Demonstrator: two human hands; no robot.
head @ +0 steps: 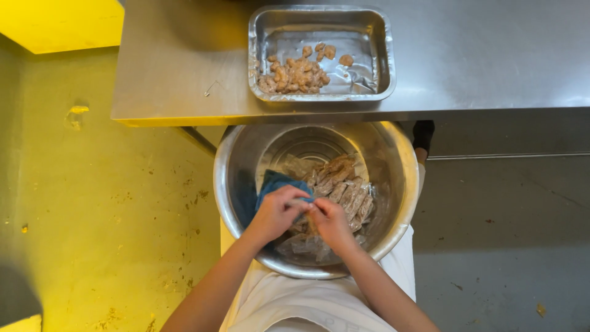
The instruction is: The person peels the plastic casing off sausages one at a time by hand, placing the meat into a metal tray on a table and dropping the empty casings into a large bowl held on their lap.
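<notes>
Our fingers are pinching together over one small piece above the steel bowl, left hand and right hand both curled shut on it; the piece itself is too hidden to tell its long axis or heading. Below it, grey prawns are lying in the bowl beside a blue cloth, mostly running up-right. On the steel table, the foil tray is holding a modest heap of peeled prawns, so we are judging most are left.
</notes>
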